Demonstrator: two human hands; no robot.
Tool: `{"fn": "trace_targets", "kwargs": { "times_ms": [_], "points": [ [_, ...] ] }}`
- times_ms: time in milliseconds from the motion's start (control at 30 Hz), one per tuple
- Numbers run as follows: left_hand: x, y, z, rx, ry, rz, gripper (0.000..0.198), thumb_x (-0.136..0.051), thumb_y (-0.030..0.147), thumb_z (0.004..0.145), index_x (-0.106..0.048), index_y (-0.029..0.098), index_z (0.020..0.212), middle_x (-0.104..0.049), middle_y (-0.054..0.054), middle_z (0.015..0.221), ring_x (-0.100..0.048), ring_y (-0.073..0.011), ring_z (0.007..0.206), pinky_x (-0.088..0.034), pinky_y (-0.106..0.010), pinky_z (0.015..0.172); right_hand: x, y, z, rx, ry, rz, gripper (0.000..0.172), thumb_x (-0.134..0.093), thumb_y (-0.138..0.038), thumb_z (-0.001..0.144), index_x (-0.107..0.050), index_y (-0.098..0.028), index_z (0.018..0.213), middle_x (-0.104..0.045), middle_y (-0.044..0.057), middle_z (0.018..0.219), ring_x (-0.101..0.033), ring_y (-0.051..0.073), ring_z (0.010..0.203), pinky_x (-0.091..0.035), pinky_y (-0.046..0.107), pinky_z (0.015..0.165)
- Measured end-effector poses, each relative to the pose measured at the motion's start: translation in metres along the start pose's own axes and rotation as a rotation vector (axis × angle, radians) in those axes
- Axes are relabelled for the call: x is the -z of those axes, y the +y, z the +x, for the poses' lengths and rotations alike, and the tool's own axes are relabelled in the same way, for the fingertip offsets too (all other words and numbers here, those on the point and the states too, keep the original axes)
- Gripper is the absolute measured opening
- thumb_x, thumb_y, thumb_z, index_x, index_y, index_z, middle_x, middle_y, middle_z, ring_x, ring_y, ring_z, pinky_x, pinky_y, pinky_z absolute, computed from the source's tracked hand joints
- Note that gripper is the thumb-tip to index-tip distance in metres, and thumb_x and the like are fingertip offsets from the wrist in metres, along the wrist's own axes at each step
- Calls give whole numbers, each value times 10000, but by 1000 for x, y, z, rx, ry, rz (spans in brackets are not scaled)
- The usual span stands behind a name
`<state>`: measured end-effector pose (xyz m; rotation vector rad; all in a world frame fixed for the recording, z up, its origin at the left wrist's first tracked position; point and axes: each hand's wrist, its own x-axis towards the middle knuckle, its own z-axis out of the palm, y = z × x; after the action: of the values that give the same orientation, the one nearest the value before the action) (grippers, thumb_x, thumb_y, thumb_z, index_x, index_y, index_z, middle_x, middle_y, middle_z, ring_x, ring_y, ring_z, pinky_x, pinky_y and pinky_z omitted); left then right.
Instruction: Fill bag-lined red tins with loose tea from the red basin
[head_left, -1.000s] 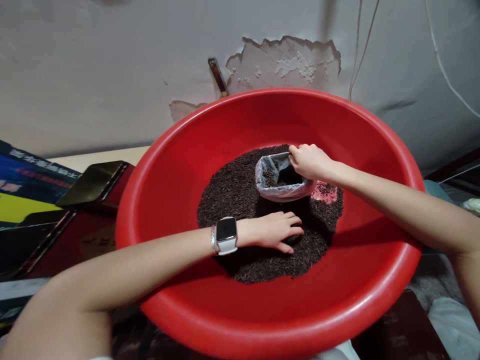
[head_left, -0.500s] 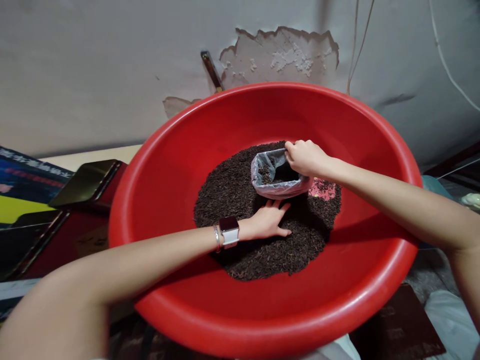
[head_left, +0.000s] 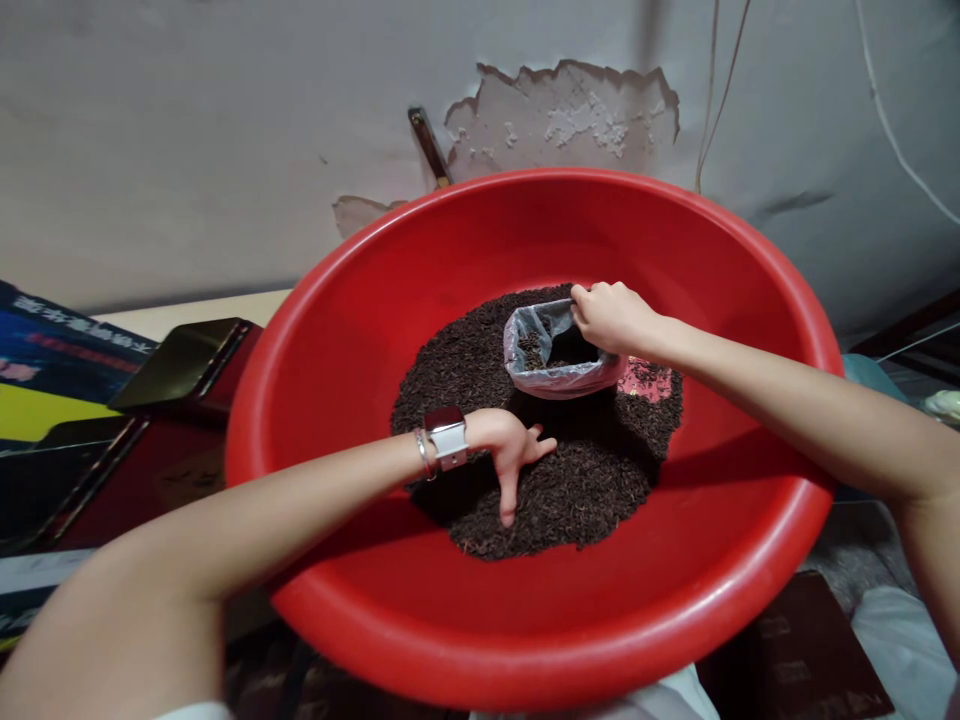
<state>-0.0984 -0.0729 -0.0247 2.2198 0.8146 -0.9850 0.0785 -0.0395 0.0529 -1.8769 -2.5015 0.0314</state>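
Inside tub (head_left: 330, 370): R hand (head_left: 613, 318) pinching plast. bag (head_left: 559, 381), L hand (head_left: 510, 440) over flakes (head_left: 592, 500).

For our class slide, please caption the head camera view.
The right hand grips a plastic-lined container; the left hand touches dark loose bits in a red basin.

Leaves (head_left: 600, 500) in basin (head_left: 570, 655) (wall (head_left: 225, 110) behind)
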Motion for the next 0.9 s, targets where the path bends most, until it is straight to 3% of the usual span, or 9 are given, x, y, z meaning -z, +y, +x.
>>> {"fn": "trace_targets", "kwargs": {
  "times_ms": [100,233,333,433,533,600,667,767,900],
  "points": [
    [-4,6,-1,-5,-12,-11,1375,-886,340,105,-469,164,1403,-327,-287,1489,-518,-487,1197,-509,-491,873,-1,0,0,0,3,-11,402,-310,-255,959,-574,-85,1208,-651,219,1073,-616,286,930,-407,336,711],
    [-9,20,-7,-114,8,10,1326,-894,290,234,-387,161,1452,-366,-284,1471,-537,-451,1197,-481,-463,932,-1,-1,-1,-6,9,-3,385,-316,-252,959,-578,-86,1186,-653,217,1069,-618,284,925,-405,329,693],
    [-11,29,-11,-116,1,68,1277,-892,214,290,-373,170,1456,-344,-278,1487,-562,-427,1176,-498,-423,904,0,-2,-2,-10,0,2,385,-315,-247,960,-577,-78,1186,-653,219,1068,-618,279,925,-406,326,694],
    [-9,35,-15,-136,29,187,1102,-877,213,404,-433,169,1411,-476,-249,1408,-620,-377,1094,-517,-369,819,0,-2,-2,-11,-7,-9,387,-310,-255,964,-573,-81,1189,-655,215,1068,-621,279,919,-401,326,691],
    [-2,39,-22,-214,34,254,813,-835,248,552,-542,188,1308,-674,-166,1148,-662,-324,965,-510,-331,736,0,-1,-1,-8,-7,-23,387,-308,-263,965,-575,-85,1181,-657,214,1070,-627,279,912,-393,322,680],
    [6,41,-30,-306,55,225,664,-805,272,620,-584,212,1242,-704,-108,1032,-662,-294,920,-500,-313,712,-1,-1,-1,-8,-1,-32,385,-305,-263,966,-577,-86,1175,-658,215,1072,-631,279,915,-388,320,675],
    [17,41,-42,-417,174,158,580,-780,272,658,-590,219,1202,-688,-79,1037,-645,-268,937,-490,-301,739,-1,-1,-1,-7,1,-41,386,-301,-262,966,-577,-87,1172,-659,216,1070,-633,282,916,-386,321,673],
    [37,35,-62,-543,490,6,463,-718,210,704,-580,203,1146,-656,-57,1091,-618,-223,968,-474,-288,818,1,-1,-2,-15,-9,-51,392,-288,-264,966,-575,-85,1164,-658,218,1072,-637,289,915,-386,324,666],
    [58,18,-78,-503,967,-175,361,-633,239,789,-565,196,1141,-631,-58,1172,-589,-212,1047,-448,-336,933,2,-2,-2,-25,-38,-49,371,-324,-249,946,-563,-103,1190,-657,192,1109,-638,279,935,-400,312,674]
  ]
}}
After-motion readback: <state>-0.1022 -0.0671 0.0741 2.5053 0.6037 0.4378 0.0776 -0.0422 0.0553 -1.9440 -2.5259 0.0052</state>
